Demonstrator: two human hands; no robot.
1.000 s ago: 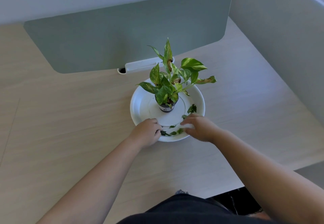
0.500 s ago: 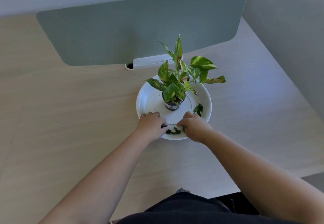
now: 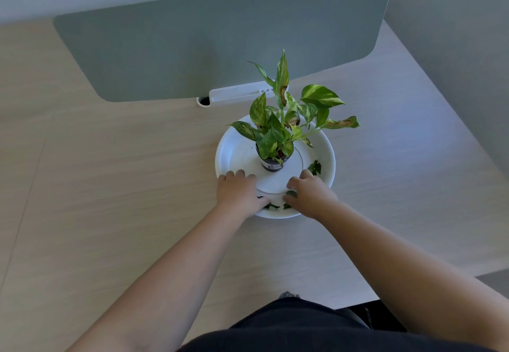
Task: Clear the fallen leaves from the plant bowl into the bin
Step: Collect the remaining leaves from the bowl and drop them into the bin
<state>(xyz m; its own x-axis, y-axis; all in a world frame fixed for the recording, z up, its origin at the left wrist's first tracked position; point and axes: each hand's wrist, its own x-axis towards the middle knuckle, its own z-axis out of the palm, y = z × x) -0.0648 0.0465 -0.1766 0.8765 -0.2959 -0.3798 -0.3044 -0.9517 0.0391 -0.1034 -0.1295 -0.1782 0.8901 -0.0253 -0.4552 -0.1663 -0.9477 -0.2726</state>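
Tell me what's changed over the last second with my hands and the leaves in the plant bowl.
Both hands have drawn together at the near rim of the white bowl. The left hand and right hand have herded the scattered leaves into one small heap between them. No grip on the heap is visible yet. One fallen leaf on the right and the potted plant stayed put.

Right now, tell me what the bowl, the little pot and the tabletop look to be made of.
Bowl: smooth white with a soft sheen and moulded rings, probably plastic, possibly glazed ceramic. Pot: thin, dark, with a printed label, likely plastic. Tabletop: pale matte wood grain, even enough to suggest laminate.
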